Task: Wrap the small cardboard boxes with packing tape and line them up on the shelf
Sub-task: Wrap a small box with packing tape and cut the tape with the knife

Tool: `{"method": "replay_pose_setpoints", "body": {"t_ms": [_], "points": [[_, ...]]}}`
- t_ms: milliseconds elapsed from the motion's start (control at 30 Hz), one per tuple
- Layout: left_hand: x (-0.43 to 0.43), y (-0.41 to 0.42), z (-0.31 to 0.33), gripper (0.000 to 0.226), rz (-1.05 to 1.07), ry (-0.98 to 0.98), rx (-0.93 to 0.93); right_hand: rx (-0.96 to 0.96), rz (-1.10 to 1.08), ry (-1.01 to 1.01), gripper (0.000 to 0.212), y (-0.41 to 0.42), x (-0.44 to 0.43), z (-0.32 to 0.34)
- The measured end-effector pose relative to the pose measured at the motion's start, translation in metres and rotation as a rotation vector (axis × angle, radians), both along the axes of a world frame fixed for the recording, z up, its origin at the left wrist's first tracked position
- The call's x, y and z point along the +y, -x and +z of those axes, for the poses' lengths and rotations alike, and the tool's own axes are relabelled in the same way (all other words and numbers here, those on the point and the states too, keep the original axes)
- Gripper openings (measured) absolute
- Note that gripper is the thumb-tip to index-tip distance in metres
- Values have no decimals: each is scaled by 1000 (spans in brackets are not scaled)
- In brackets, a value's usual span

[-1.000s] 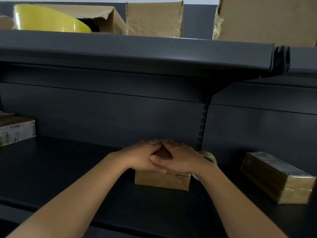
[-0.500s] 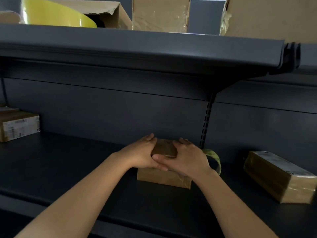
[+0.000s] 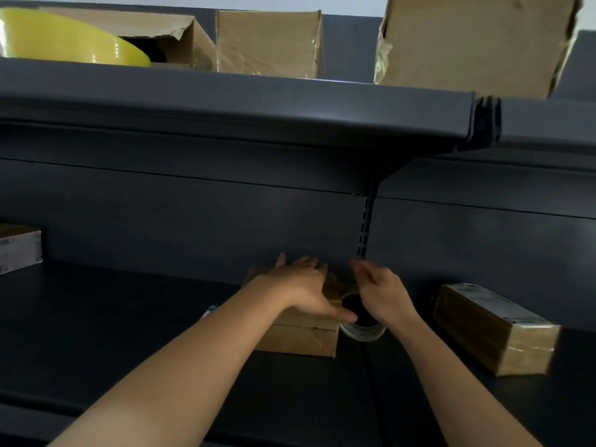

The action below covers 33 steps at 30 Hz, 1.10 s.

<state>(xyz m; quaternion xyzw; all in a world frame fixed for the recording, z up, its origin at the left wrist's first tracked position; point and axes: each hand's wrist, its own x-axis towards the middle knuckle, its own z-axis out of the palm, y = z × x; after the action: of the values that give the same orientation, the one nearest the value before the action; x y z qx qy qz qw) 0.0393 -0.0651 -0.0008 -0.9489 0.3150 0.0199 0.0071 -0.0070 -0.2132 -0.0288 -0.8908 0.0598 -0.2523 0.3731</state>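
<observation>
A small brown cardboard box (image 3: 300, 340) sits on the dark lower shelf (image 3: 129, 333), near the back panel. My left hand (image 3: 303, 288) lies flat on its top with fingers spread and the thumb along the box's right edge. A roll of clear packing tape (image 3: 362, 330) rests against the right side of the box, its dark hole facing up. Just above the roll is my right hand (image 3: 380, 295), fingers loose and apart, a little blurred; its palm hides the roll's right part.
A taped box (image 3: 493, 327) lies on the shelf to the right, another box (image 3: 19, 250) at the far left edge. The upper shelf (image 3: 225, 98) overhangs, carrying several cardboard boxes (image 3: 267, 43) and a big yellow roll (image 3: 64, 43).
Both hands were clasped together on top of the box. They have parted: the left now lies flat on the box, the right has shifted right over the tape roll, which is now uncovered.
</observation>
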Motion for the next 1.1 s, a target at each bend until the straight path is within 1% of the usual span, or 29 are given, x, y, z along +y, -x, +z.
{"method": "replay_pose_setpoints", "body": {"t_ms": [100, 167, 233, 333, 433, 500, 567, 667, 767, 833, 900, 1100], "points": [[-8, -6, 2, 123, -10, 16, 102, 64, 1, 90, 37, 0, -12, -8], [-7, -8, 7, 126, -35, 81, 171, 116, 1, 63, 39, 0, -18, -12], [-2, -8, 11, 127, -64, 139, 191, 126, 19, -4, 46, 0, -23, -16], [7, -7, 18, 125, -96, 269, 230, 28, 47, -108, 52, 1, -29, -10], [21, -5, 29, 121, -130, 528, 369, -171, 111, -248, 47, 4, -27, 11], [32, -5, 33, 125, -155, 694, 459, -304, 154, -263, 43, 7, -21, 28], [43, -8, 29, 127, -170, 837, 540, -386, 207, -290, 39, 7, -13, 42], [60, -14, 18, 136, -170, 1016, 651, -411, 272, -362, 29, 3, 1, 53], [72, -18, 6, 135, -176, 1167, 725, -397, 289, -414, 22, -6, 14, 57], [78, -20, 0, 132, -181, 1225, 752, -383, 305, -416, 18, -12, 21, 63], [82, -21, -3, 128, -179, 1257, 785, -369, 306, -393, 18, -16, 28, 71], [94, -24, -11, 122, -177, 1315, 879, -316, 295, -354, 29, -30, 46, 88]]}}
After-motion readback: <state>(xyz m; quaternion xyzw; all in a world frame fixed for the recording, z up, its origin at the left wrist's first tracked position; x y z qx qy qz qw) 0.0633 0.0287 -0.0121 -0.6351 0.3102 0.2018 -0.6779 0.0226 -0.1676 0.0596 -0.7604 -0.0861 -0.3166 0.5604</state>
